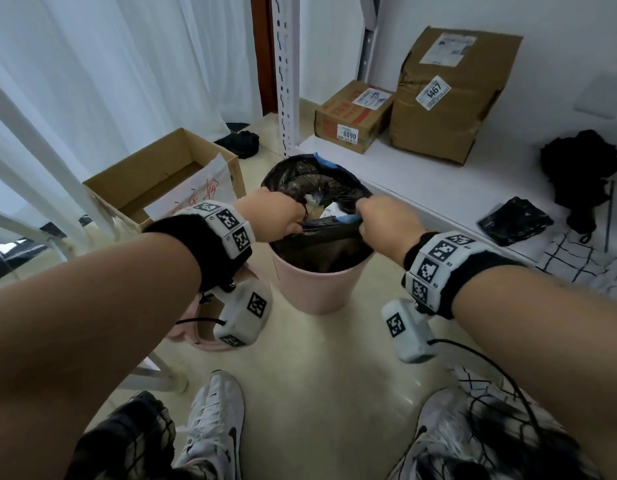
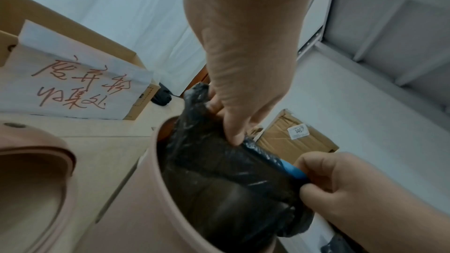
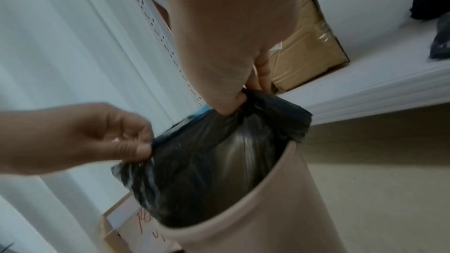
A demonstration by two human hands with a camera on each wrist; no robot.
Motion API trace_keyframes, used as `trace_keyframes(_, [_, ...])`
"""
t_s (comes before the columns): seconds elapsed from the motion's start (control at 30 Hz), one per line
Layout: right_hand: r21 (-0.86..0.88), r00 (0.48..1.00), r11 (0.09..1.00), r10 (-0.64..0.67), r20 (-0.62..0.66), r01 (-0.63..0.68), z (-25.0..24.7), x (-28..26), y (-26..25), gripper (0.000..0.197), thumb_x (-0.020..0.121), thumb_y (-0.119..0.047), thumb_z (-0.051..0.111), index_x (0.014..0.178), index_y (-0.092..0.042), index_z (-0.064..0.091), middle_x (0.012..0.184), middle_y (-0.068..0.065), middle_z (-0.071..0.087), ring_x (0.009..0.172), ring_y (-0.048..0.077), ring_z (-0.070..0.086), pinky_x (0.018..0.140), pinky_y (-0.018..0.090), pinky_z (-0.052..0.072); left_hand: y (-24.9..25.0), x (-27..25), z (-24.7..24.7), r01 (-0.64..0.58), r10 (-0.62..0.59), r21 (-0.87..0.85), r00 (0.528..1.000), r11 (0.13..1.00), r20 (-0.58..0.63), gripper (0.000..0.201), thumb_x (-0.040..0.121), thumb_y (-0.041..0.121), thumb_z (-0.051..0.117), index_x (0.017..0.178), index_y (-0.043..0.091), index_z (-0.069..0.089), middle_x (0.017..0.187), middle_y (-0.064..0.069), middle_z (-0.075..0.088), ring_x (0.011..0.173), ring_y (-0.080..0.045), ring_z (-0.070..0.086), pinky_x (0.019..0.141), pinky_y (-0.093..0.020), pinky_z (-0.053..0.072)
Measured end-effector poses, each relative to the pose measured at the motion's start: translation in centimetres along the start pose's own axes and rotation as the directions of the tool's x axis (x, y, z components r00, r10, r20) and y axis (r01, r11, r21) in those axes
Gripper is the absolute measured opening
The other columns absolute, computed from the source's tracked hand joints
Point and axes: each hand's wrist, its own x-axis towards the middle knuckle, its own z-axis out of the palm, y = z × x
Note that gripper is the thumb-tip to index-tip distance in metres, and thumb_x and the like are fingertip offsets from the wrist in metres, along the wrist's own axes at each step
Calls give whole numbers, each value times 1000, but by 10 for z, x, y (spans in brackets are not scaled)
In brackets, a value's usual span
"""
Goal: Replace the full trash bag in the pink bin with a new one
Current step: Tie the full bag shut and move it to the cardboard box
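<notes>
Left hand (image 1: 270,216) and right hand (image 1: 386,225) — fingers pinching the black trash bag (image 1: 317,188) mouth above the pink bin (image 1: 314,289) rim, one open box (image 1: 161,174) near left, two sealed boxes (image 1: 452,91) on the shelf (image 1: 421,181) behind — bare floor in front.

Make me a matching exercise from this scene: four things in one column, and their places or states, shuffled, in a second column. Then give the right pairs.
Things:
1. black trash bag
2. pink bin
3. box labelled 1467
4. open cardboard box

Places or states:
A. stands on the floor between the two forearms
B. on the white shelf, beside a smaller box
C. on the floor left of the bin, a handwritten paper on its side
D. gripped at its rim by the left hand and the right hand

Pairs: 1-D, 2-A, 3-B, 4-C
</notes>
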Motion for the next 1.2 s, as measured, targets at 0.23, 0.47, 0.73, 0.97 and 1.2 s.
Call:
trace_keyframes(0.23, [176, 946, 936, -276, -170, 305, -38, 10, -13, 18, 86, 0, 43, 97, -7, 55, 101, 12, 56, 90, 28, 52, 76, 37, 41, 25, 9, 4, -52, -108, -549, 961, 834, -256, 67, 74, 50, 71, 123, 13, 46, 105, 3, 58, 100, -18, 58, 90, -35, 48])
trace_keyframes(0.47, [292, 937, 953, -174, 302, 83, -9, 6, 17, 49, 79, -50, 66, 116, -23, 49, 107, -1, 60, 95, 19, 56, 86, 34, 46, 33, 23, 23, 14, -67, -412, 991, 911, -115, 26, 89, 32, 59, 111, 19, 60, 97, 3, 58, 101, -22, 58, 83, -30, 43])
trace_keyframes(0.73, [167, 997, 984, -52, -61, 62, 3, 6, 47, 20, 89, -10, 49, 104, -14, 62, 107, 11, 66, 101, 32, 59, 78, 32, 40, 44, 20, 20, -79, -158, -630, 937, 772, -311, 36, 89, 37, 59, 117, 15, 55, 99, 6, 55, 95, -14, 57, 81, -23, 42])
trace_keyframes(0.97, [179, 941, 955, -178, -287, 236, -12, -3, 26, 33, 95, -42, 45, 88, -14, 61, 82, 8, 67, 78, 30, 60, 63, 32, 38, 54, 23, 12, -52, -101, -624, 973, 780, -208, 19, 90, 25, 60, 98, 9, 60, 89, -8, 62, 84, -19, 57, 77, -27, 42])
trace_keyframes(1.2, [404, 916, 850, 395, -67, -337, -10, 9, 40, 72, 80, -43, 66, 136, -9, 35, 131, 16, 43, 119, 34, 45, 96, 42, 40, 45, 9, 6, -82, 35, -734, 996, 674, -79, 29, 89, 22, 63, 63, 20, 50, 53, 8, 42, 44, -1, 43, 54, -12, 37])
